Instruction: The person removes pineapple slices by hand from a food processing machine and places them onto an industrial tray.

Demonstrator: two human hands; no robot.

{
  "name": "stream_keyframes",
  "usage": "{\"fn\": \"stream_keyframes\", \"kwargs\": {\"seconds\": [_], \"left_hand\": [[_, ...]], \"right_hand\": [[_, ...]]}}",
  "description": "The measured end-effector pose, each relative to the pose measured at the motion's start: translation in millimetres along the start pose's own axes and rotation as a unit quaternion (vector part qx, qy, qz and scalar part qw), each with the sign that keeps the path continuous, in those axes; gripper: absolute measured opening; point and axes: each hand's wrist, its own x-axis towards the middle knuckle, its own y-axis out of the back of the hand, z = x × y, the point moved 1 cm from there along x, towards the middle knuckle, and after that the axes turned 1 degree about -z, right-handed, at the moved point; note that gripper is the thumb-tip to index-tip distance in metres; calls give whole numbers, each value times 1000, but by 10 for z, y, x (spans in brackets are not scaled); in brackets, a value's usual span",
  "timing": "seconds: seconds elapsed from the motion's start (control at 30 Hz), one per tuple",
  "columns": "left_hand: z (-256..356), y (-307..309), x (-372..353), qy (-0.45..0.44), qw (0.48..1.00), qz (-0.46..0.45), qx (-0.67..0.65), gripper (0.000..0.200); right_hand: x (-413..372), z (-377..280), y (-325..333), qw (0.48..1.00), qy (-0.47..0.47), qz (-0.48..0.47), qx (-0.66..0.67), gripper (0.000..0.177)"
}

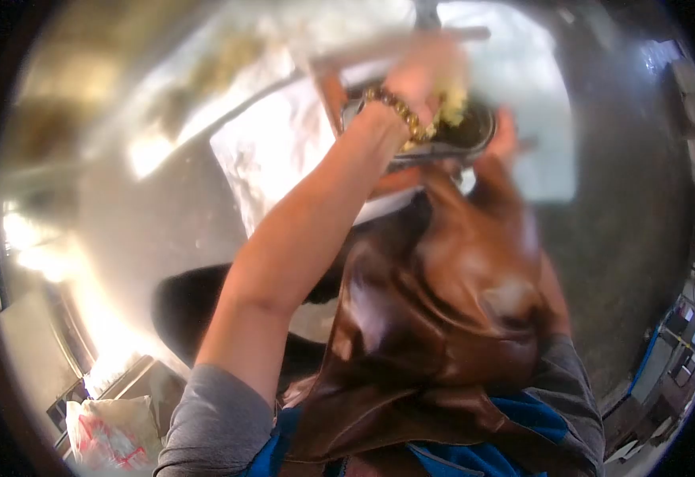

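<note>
A dark oval container (478,131) with a metallic rim sits in front of me, with pale yellow crumbly material (451,107) in it. My left hand (423,75), a beaded bracelet at its wrist, reaches over the container at the pale material; its fingers are smeared by motion. At the container's right end is my right hand (502,135), fingers bent against the rim. A brown leather-like apron (443,334) covers my lap and partly hides the right forearm.
White sheets (268,151) lie under and around the container on both sides. A white plastic bag with red print (109,433) stands at the lower left. Equipment with a blue cable (669,350) is at the far right.
</note>
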Motion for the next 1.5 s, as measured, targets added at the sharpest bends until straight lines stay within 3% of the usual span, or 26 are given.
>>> {"fn": "stream_keyframes", "kwargs": {"seconds": [0.07, 0.17, 0.27, 0.4, 0.5, 0.6, 0.7, 0.73, 0.8, 0.83, 0.93, 0.97, 1.03, 1.17, 1.23, 1.27, 1.37, 1.43, 1.5], "left_hand": [[-15, -39, -40, -10, 999, 20, -27, 10], [53, 71, -32, -22, 999, -44, 16, 13], [79, 119, 7, -24, 998, 14, -58, 13], [-16, 246, 134, -40, 994, 0, -102, 17], [-44, 355, 189, -38, 987, -68, -138, 21], [139, 444, 100, -24, 983, -166, -73, 25], [333, 871, 47, -64, 988, -125, -65, 30], [448, 977, -52, -125, 991, -42, -9, 33], [686, 1117, -224, -145, 970, 152, -122, 39], [806, 1269, -308, -148, 968, 145, -144, 30], [865, 2079, -312, -168, 939, 239, -179, 15], [784, 2582, -267, -173, 949, 210, -161, 11], [713, 2947, -260, -120, 939, 290, -141, 7], [746, 3238, -200, -132, 918, 362, -99, 8], [757, 3486, 62, -68, 896, 432, -75, 18], [686, 4187, 312, -78, 902, 424, -34, 23], [923, 4520, 602, -48, 891, 451, -37, 27], [1075, 5141, 920, -94, 905, 415, -22, 29], [1407, 4621, 830, -72, 889, 452, 13, 32]], "right_hand": [[-81, -38, -79, 1000, -21, 1, 5, 47], [-120, -36, -119, 1000, -31, -1, 2, 49], [-98, -27, -107, 1000, -22, -15, -1, 49], [48, 29, -4, 1000, 5, 14, 6, 47], [1, 5, -17, 1000, -14, 0, 1, 46], [104, 26, 157, 999, -33, -5, 15, 47], [-198, -99, -187, 999, -21, 14, -25, 49], [-227, -94, -223, 999, -21, 26, -37, 43], [-230, -69, -243, 998, -30, 30, -47, 39], [-241, -55, -253, 998, -34, 42, -41, 42], [-44, -28, -88, 997, -44, 61, -31, 48], [168, 13, 187, 995, -27, 76, -59, 49], [373, -22, 479, 992, -9, 89, -87, 50], [237, 9, 639, 994, -6, 69, -79, 50], [140, -55, 550, 995, -10, 58, -78, 51], [19, -59, 332, 992, -37, 99, -67, 52], [-97, -72, 200, 986, -76, 137, -51, 59], [11, -93, 368, 988, -79, 127, -43, 60], [-11, -120, 271, 986, -78, 135, -53, 61]]}}
